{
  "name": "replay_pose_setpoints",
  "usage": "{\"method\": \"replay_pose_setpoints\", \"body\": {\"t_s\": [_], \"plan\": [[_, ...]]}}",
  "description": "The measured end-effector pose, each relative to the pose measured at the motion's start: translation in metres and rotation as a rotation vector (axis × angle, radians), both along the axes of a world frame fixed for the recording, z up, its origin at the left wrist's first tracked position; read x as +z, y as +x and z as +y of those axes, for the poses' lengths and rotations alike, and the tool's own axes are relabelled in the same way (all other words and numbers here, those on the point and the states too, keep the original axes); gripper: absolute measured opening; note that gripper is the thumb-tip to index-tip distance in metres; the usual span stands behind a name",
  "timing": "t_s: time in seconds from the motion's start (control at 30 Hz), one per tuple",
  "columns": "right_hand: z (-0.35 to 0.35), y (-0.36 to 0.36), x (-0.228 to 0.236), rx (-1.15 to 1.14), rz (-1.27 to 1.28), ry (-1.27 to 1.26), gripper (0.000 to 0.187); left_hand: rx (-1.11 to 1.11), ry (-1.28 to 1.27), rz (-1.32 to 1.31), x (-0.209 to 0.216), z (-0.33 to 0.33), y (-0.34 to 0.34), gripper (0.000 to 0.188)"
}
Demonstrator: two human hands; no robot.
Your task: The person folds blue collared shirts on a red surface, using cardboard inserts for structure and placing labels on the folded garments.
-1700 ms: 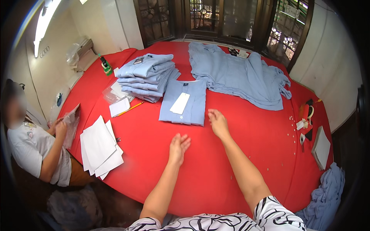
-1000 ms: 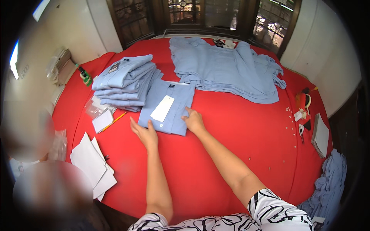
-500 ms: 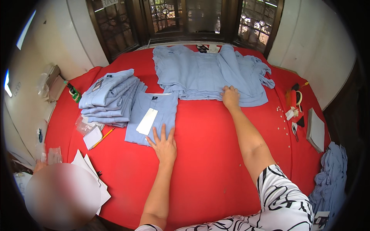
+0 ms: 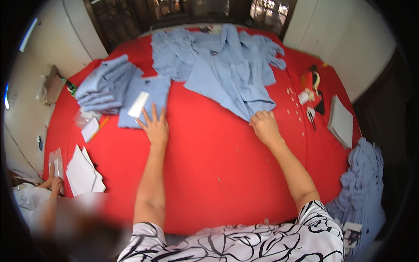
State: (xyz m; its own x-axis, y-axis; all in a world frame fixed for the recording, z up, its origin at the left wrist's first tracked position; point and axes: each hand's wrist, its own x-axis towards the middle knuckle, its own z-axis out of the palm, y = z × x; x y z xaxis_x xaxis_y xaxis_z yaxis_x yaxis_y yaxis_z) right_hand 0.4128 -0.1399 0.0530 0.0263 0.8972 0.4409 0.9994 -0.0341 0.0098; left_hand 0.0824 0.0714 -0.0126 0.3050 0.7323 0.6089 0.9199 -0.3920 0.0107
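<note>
My right hand [image 4: 264, 126] now grips the hem of a loose light-blue cotton shirt [image 4: 231, 83], dragging it off the rumpled pile toward me across the red-covered counter [image 4: 209, 166]. Half a second ago it only reached that pile. My left hand [image 4: 155, 126], fingers spread flat, still rests at the folded blue shirt with a white card [image 4: 142, 102].

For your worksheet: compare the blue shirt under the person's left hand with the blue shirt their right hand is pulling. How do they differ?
The folded shirt lies flat as a neat rectangle with a white card on it; the loose shirt is spread out, unfolded and creased. The left hand rests open against the folded shirt's edge; the right hand grips the loose shirt's hem. Both are light blue, on the red table.
</note>
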Motion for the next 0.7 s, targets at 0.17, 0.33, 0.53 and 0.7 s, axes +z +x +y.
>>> {"method": "replay_pose_setpoints", "body": {"t_s": [0.17,0.33,0.53,0.7], "plan": [[-0.157,-0.061,-0.02,0.035,0.254,-0.274,0.014,-0.523,-0.111,0.085,0.024,-0.116,0.062,0.047],[-0.199,-0.069,-0.011,0.02,0.491,-0.212,0.022,-0.662,-0.296,-0.024,-0.003,-0.156,0.058,0.038],[-0.229,-0.044,-0.054,-0.234,0.381,-0.121,0.039,-0.451,-0.269,-0.047,0.001,-0.218,-0.028,0.025],[-0.249,-0.057,-0.039,-0.258,0.384,-0.043,0.037,-0.319,-0.373,-0.135,-0.011,-0.304,-0.079,0.036]]}}
